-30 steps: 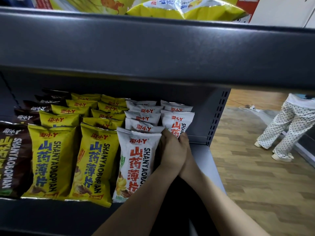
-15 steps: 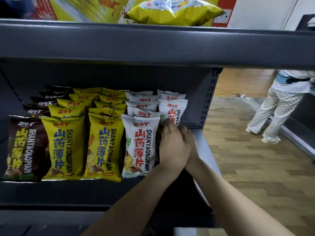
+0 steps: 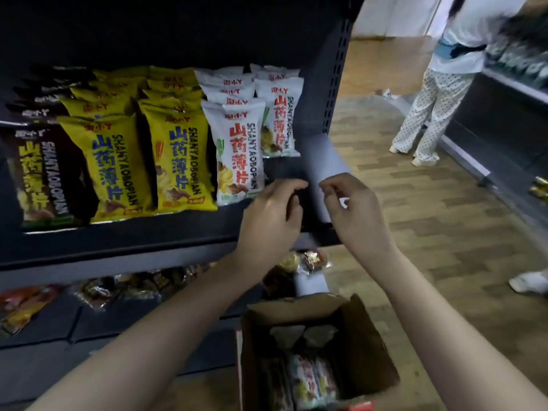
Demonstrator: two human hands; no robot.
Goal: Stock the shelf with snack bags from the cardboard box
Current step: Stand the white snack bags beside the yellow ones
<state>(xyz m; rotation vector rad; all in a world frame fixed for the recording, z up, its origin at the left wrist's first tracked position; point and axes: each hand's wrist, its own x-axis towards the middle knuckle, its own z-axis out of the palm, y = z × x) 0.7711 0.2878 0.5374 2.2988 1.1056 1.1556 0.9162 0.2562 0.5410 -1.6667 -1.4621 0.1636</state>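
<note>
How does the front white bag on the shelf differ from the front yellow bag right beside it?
The front white bag has red characters on a white pack; the front yellow bag has blue characters on yellow. The white bag stands to the right of the yellow one, nearer the two empty hands. Both stand upright at the shelf's front edge, carry the same SHANYAOBOPIAN lettering, and head rows of matching bags.

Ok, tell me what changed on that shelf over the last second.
Both hands came back off the white bags: the left hand and right hand now hang apart, empty, before the shelf edge. The front white bag and yellow rows stayed standing.
</note>
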